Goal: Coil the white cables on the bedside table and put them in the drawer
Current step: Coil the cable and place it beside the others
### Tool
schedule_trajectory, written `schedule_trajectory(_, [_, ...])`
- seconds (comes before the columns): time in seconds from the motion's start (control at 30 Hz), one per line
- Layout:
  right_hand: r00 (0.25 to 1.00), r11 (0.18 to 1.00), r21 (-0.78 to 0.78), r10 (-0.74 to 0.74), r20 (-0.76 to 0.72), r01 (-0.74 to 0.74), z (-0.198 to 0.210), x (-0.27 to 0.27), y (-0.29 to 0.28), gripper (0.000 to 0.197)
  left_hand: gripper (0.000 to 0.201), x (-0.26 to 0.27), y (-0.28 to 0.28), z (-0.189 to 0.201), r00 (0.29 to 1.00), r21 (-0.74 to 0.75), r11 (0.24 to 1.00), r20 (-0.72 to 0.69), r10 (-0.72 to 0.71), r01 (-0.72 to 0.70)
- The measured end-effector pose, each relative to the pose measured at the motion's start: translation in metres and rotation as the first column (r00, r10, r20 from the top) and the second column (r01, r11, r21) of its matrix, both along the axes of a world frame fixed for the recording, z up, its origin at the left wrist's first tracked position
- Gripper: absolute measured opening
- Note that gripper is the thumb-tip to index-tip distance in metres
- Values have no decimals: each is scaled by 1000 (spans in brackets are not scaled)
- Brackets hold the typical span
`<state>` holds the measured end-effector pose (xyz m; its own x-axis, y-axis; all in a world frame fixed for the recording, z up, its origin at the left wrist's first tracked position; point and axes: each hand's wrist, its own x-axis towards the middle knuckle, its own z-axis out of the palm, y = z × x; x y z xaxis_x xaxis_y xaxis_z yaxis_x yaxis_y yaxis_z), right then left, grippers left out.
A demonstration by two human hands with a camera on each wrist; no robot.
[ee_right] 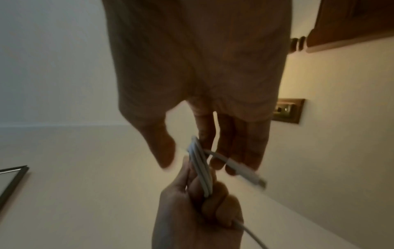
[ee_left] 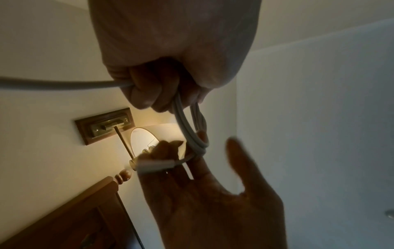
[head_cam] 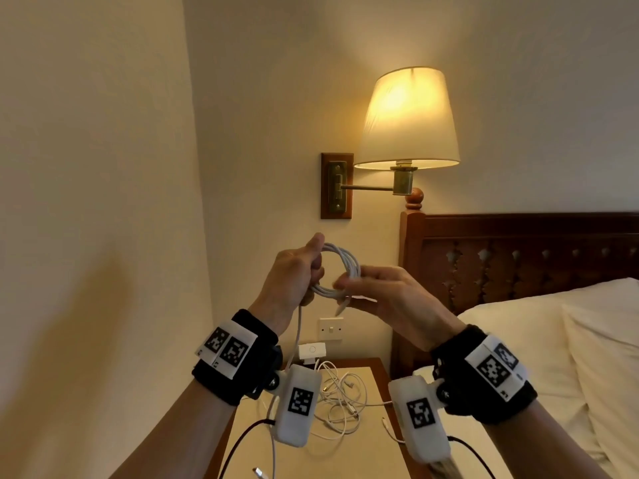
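Observation:
A coil of white cable [head_cam: 345, 264] is held up in front of the wall, above the bedside table [head_cam: 370, 454]. My left hand [head_cam: 309, 267] grips the coil's left side in a fist [ee_left: 153, 94], and a loose tail [head_cam: 298, 333] hangs from it toward the table. My right hand [head_cam: 349, 284] is at the coil's right side with straight fingers [ee_right: 234, 151] and the thumb apart. The cable's connector end [ee_right: 253, 177] lies across those fingers [ee_left: 192, 176]. A tangle of more white cables [head_cam: 340, 399] lies on the table. No drawer is in view.
A lit wall lamp [head_cam: 408, 115] hangs above the hands. A wooden headboard [head_cam: 518, 254] and white pillows [head_cam: 518, 340] are to the right. A wall switch [head_cam: 331, 328] and a white plug adapter [head_cam: 312, 350] sit behind the table. The left wall is close.

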<state>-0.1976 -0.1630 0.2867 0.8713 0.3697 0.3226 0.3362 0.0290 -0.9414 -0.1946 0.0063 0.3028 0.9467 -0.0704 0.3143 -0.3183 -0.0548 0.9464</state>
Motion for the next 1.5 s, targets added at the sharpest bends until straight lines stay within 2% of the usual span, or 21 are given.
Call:
schedule_trajectory(0.07, [997, 983, 173, -47, -64, 58, -1, 4, 7, 43, 46, -3, -5, -2, 1000, 34, 999, 13, -16, 16])
schedule_trajectory(0.1, [994, 964, 253, -60, -88, 81, -1, 4, 10, 44, 47, -4, -7, -4, 1000, 45, 999, 24, -11, 10])
schedule_trajectory(0.2, [990, 869, 493, 41, -132, 30, -8, 1, 19, 34, 48, -4, -11, -4, 999, 61, 998, 52, 4, -7])
schedule_trajectory(0.27, [989, 832, 555, 91, -117, -11, -10, -2, 22, 31, 47, -3, -8, -2, 999, 62, 998, 42, 10, -13])
schedule_trajectory(0.37, [996, 876, 479, 86, -37, -57, -12, -2, 19, 26, 47, -2, -2, 1, 999, 51, 998, 22, 26, -27])
schedule_trajectory(0.43, [997, 950, 306, 54, 58, -69, -12, -1, 13, 18, 47, -2, 1, 2, 999, 62, 998, 13, 31, -31])
schedule_trajectory(0.5, [991, 992, 119, 22, 131, -38, -11, -1, 8, 19, 47, -2, 3, 3, 999, 61, 997, 1, 35, -35])
schedule_trajectory(0.6, [972, 988, -129, -57, 226, 88, -9, -2, 3, 24, 47, -1, 6, 3, 999, 82, 995, 12, 50, -51])
schedule_trajectory(0.67, [968, 966, -226, -67, 240, 123, -7, -2, 0, 28, 47, -2, 8, 3, 998, 94, 994, 36, 60, -63])
schedule_trajectory(0.73, [990, 987, -157, -4, 142, 27, -5, -3, -1, 33, 47, -2, 8, 3, 996, 96, 993, 56, 63, -69])
schedule_trajectory(0.8, [993, 991, 63, 117, -3, -116, -2, -7, 3, 33, 47, -3, 6, 3, 995, 106, 992, 74, 62, -70])
schedule_trajectory(0.83, [988, 979, 153, 145, -50, -136, -1, -9, 6, 32, 47, -2, 4, 2, 994, 117, 991, 90, 57, -67])
schedule_trajectory(0.9, [988, 976, 202, 106, -109, -82, 2, -10, 11, 26, 47, -2, 2, 0, 991, 132, 990, 125, 42, -59])
schedule_trajectory(0.97, [988, 987, 156, 51, -146, -28, 3, -9, 12, 40, 48, -2, 4, -1, 988, 132, 990, 147, 34, -54])
schedule_trajectory(1.07, [987, 991, 136, 5, -158, 17, 2, -9, 10, 39, 47, -2, 5, -2, 987, 142, 988, 157, 30, -53])
schedule_trajectory(1.13, [987, 976, 218, 17, -161, 19, 1, -9, 12, 35, 47, -1, 4, -3, 988, 128, 990, 148, 34, -53])
schedule_trajectory(1.3, [961, 891, 439, 212, -176, -116, -4, -10, 14, 33, 45, 1, 5, -3, 989, 93, 996, 147, -9, -5])
schedule_trajectory(1.4, [968, 884, 453, 201, -151, -113, -4, -8, 11, 28, 42, 2, 9, -8, 973, 97, 994, 219, -70, 49])
schedule_trajectory(1.5, [972, 875, 481, 159, -170, -59, -3, -6, 9, 26, 39, 8, 16, -17, 935, 162, 986, 343, -85, 30])
